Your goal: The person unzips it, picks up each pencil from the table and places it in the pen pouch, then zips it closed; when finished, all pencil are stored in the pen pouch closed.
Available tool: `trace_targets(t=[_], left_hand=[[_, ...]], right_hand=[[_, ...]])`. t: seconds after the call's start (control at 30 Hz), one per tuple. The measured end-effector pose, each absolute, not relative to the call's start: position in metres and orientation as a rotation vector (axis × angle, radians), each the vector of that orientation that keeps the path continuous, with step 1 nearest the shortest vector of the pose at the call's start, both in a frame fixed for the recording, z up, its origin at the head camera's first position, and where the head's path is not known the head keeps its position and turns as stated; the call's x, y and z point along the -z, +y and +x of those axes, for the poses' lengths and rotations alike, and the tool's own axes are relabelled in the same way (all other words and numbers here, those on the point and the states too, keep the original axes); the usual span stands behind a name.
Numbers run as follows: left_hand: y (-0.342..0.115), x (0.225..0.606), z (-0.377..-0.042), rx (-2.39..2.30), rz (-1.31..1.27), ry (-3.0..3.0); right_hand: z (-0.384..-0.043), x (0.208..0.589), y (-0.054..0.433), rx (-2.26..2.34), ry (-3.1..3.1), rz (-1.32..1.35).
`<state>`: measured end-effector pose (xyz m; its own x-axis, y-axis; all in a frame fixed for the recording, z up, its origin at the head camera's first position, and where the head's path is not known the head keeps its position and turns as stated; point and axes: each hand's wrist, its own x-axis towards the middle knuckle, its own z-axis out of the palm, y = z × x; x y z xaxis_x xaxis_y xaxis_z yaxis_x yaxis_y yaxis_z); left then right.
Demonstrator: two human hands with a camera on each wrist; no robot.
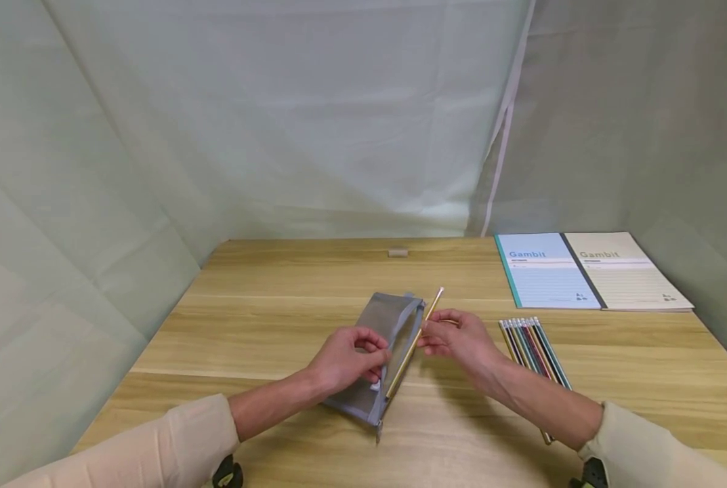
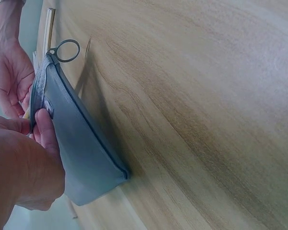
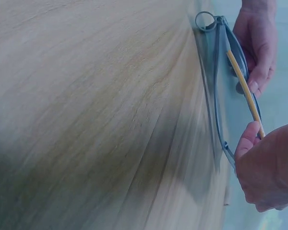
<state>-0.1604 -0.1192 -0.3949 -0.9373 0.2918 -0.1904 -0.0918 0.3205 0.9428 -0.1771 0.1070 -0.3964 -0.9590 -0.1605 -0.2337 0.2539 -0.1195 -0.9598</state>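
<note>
A grey zip pencil case (image 1: 380,313) lies at the middle of the table with its long zipped side parted. My left hand (image 1: 349,358) pinches one edge of that opening, as the left wrist view also shows at the case's fabric (image 2: 84,143). In my right hand (image 1: 457,342) is a gold pencil (image 1: 413,346), gripped between thumb and fingers. The pencil slants along the opening, its eraser end up and away from me. In the right wrist view the pencil (image 3: 244,81) lies at the mouth of the case, lower end near the zip-pull end.
Several pencils (image 1: 536,349) lie side by side to the right, partly behind my right forearm. Two notebooks (image 1: 549,271), blue and cream, lie at the back right. A small grey-brown block (image 1: 398,253) sits near the table's far edge. Pale cloth walls (image 1: 314,122) surround the table.
</note>
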Motion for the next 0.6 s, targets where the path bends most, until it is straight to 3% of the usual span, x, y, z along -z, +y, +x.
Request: trace_targets(t=[0.6], left_hand=[[-0.118, 0.393, -0.161, -1.623, 0.187, 2.27]], right_hand=[[-0.168, 0.411, 0.091, 2.126, 1.852, 0.03]])
